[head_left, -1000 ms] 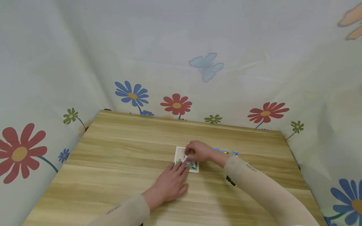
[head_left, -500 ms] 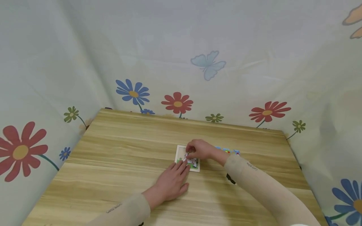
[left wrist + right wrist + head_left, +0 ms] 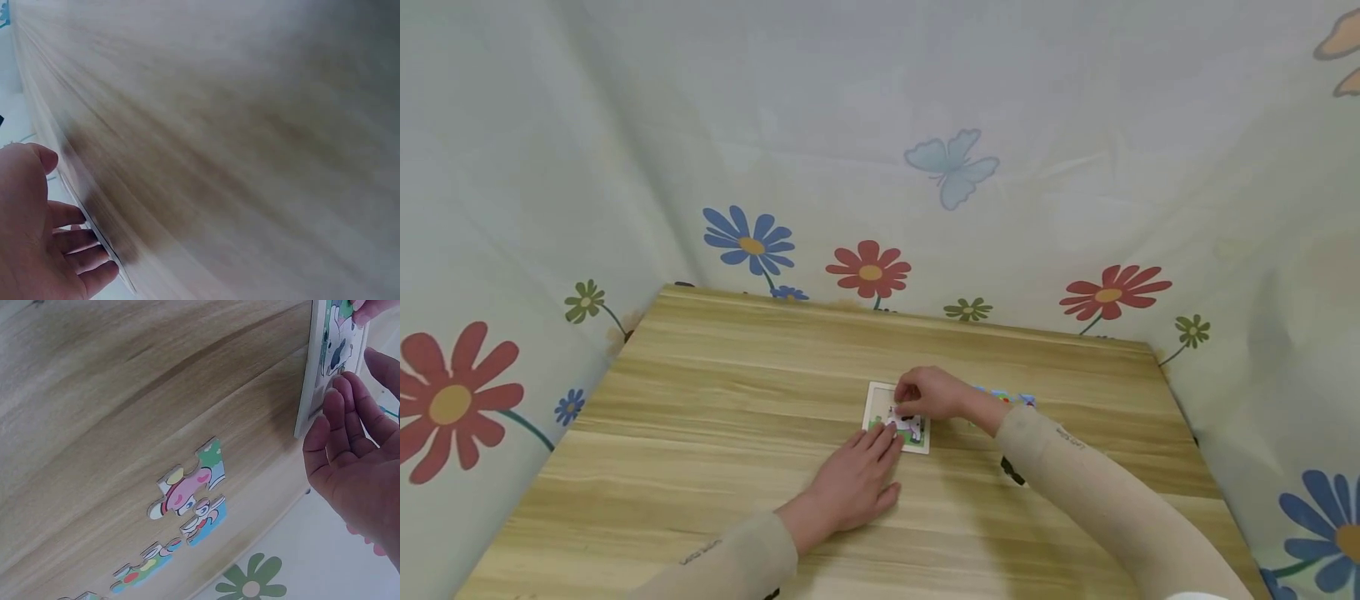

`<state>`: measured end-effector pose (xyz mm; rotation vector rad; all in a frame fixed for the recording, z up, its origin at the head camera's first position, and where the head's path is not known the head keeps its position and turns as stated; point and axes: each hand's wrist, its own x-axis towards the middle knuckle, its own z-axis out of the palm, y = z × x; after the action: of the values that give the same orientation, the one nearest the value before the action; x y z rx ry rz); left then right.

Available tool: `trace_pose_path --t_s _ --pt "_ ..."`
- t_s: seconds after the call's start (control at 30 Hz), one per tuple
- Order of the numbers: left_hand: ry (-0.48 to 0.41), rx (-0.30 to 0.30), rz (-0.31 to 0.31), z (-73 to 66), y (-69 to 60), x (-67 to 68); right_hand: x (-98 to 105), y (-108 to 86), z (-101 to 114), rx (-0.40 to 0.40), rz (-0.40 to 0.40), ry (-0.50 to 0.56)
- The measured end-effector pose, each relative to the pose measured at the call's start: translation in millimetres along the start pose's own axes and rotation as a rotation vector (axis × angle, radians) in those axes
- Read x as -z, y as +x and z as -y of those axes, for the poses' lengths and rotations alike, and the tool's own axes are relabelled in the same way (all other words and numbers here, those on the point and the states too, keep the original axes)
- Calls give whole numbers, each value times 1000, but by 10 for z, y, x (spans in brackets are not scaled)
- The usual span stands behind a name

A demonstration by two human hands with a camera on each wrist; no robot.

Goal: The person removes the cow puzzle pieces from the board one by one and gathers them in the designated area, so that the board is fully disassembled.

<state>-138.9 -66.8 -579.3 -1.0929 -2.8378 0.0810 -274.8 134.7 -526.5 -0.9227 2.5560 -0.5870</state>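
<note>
A small jigsaw board with a pale frame lies on the wooden table, showing a black-and-white cow on green. My left hand lies flat, its extended fingertips resting on the board's lower left part. In the left wrist view, the straight fingers reach over the board's edge. My right hand bends over the board's upper right part. Its thumb and forefinger pinch a puzzle piece at the cow picture, as far as the right wrist view shows. The fingers partly hide this piece.
Several loose jigsaw pieces with coloured prints lie on the table, right of the board and partly behind the right forearm. A pale cloth wall with flowers and butterflies stands behind the table and along both sides.
My right hand's fingers shift very slightly over the upper part of the board. The left hand stays in place on it. The head view tilts a little.
</note>
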Motion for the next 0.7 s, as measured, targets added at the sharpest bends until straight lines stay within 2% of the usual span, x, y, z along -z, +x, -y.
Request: trace_pose_path --t_s 0.2,0.7 --pt "-3 1 -6 -4 -5 23 -5 28 -17 -44 26 31" --pt "8 1 13 -19 -12 28 17 42 -5 -72 50 74"
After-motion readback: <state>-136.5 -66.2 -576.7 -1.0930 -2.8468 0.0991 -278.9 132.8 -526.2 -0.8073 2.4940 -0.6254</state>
